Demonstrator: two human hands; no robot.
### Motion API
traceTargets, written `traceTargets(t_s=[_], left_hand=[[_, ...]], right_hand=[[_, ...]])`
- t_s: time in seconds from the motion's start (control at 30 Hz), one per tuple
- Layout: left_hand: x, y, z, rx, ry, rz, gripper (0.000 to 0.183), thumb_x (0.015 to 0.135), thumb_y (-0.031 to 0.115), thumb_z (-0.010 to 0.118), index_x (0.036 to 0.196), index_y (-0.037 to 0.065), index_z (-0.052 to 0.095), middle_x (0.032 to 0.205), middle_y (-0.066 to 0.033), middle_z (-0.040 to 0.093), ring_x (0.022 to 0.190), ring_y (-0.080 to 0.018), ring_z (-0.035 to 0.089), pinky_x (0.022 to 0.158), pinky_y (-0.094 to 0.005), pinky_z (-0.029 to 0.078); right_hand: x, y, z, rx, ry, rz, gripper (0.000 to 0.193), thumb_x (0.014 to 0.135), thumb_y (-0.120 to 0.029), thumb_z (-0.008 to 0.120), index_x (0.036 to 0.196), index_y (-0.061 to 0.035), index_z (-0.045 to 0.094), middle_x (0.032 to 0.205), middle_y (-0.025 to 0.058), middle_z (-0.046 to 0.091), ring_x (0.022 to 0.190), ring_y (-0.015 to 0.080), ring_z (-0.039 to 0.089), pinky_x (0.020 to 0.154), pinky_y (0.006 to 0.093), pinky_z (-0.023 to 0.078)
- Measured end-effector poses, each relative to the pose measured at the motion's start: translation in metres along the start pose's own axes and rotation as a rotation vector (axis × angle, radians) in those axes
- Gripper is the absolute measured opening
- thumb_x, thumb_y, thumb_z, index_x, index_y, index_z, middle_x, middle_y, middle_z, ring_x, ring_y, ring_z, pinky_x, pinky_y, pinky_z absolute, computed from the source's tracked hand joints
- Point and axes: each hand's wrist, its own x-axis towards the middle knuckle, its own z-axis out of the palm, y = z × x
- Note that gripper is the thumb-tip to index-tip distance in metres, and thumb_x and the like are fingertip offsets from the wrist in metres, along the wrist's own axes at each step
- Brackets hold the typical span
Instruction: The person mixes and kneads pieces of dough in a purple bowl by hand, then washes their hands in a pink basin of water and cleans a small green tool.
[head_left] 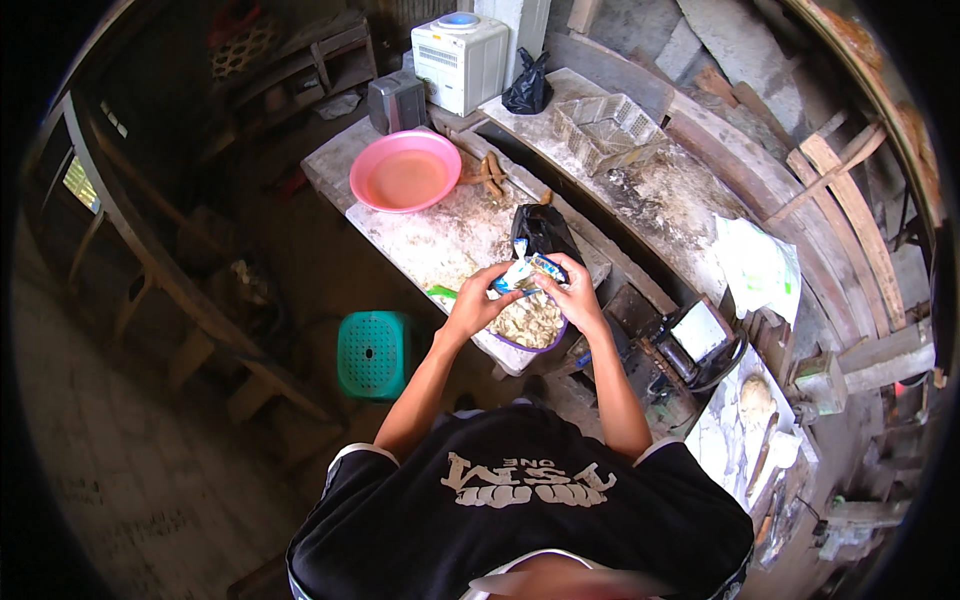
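From my remote feed: left hand and right hand mid-frame, fingers pinching packet both sides, probably for control; held over bowl, presumably catching spills; basin farther, upper left of centre

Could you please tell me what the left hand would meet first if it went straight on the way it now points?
Beyond the blue-and-white packet it grips, the left hand would probably meet the black plastic bag first, though depth is unclear.

A packet — blue and white — is held above a bowl of pale pieces.
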Motion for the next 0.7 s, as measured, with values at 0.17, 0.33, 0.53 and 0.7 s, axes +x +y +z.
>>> traceTargets(t_s=[0.17, 0.33, 0.53, 0.7], left_hand=[[-0.010, -0.010, -0.012, 0.087, 0.011, 0.045, 0.050, 0.068, 0.010, 0.066, 0.115, 0.007, 0.048, 0.098, -0.0173, 0.057, 0.087, -0.0314, 0.054, 0.076, -0.0348, 0.043], [0.011, -0.015, -0.009, 0.204, -0.049, 0.153, 0.056, 0.068, 0.003, 0.062, 0.120, 0.013, 0.045, 0.102, -0.0143, 0.056, 0.091, -0.0311, 0.051, 0.079, -0.0362, 0.040], [0.084, -0.024, 0.032, 0.266, -0.073, 0.172, 0.053, 0.070, 0.002, 0.059, 0.120, 0.014, 0.046, 0.102, -0.0111, 0.055, 0.093, -0.0282, 0.050, 0.081, -0.0364, 0.039], [0.190, -0.032, 0.087, 0.275, -0.073, 0.184, 0.048, 0.069, 0.000, 0.057, 0.114, 0.012, 0.051, 0.104, -0.0111, 0.055, 0.095, -0.0285, 0.050, 0.082, -0.0365, 0.039]], right_hand=[[-0.005, 0.015, 0.015, 0.019, 0.063, 0.014, 0.020, 0.075, -0.005, 0.062, 0.091, 0.0032, 0.055, 0.082, 0.0031, 0.058, 0.078, 0.0069, 0.051, 0.070, 0.0214, 0.042], [0.006, 0.027, 0.001, 0.000, 0.054, 0.036, 0.020, 0.076, 0.000, 0.059, 0.095, 0.0026, 0.053, 0.088, 0.0032, 0.057, 0.083, 0.0080, 0.052, 0.070, 0.0203, 0.044], [0.053, 0.054, -0.060, 0.074, 0.104, 0.068, 0.023, 0.073, -0.005, 0.064, 0.093, 0.0034, 0.055, 0.084, 0.0039, 0.058, 0.078, 0.0070, 0.052, 0.068, 0.0211, 0.044], [0.122, 0.070, -0.149, 0.022, 0.125, 0.089, 0.022, 0.072, -0.005, 0.065, 0.091, 0.0030, 0.057, 0.083, 0.0040, 0.058, 0.077, 0.0069, 0.053, 0.064, 0.0208, 0.045]])
